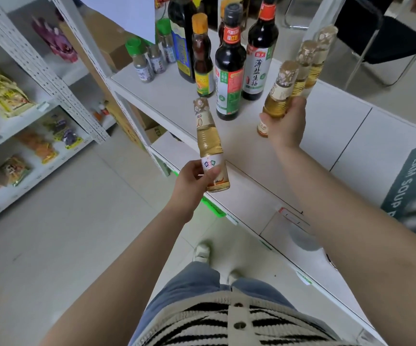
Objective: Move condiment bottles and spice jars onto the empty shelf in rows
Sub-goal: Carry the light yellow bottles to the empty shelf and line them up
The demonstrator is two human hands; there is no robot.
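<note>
A person stands at a white shelf [264, 156], both arms reaching out over it. The left hand [194, 182] holds one pale golden bottle [210, 143] upright, fingers [213, 174] and thumb curled round its labelled lower half, just above the shelf's front edge. The right hand [286, 123] clutches a bundle of three similar golden bottles [299, 71], fingers wrapped round their lower bodies, the capped necks fanning away from the palm and up to the right.

Beyond the left fingers, farther back on the shelf, stand two tall dark sauce bottles [229, 78], a small amber bottle with a yellow cap [202, 58] and a large dark jug [183, 38]. Left of these, at the shelf's far corner, is a cluster of green-capped spice jars [142, 61]. To the right of the right hand, a dark green carton [411, 186] rests on the shelf. Packaged snacks [4, 93] fill the racks well to the left.
</note>
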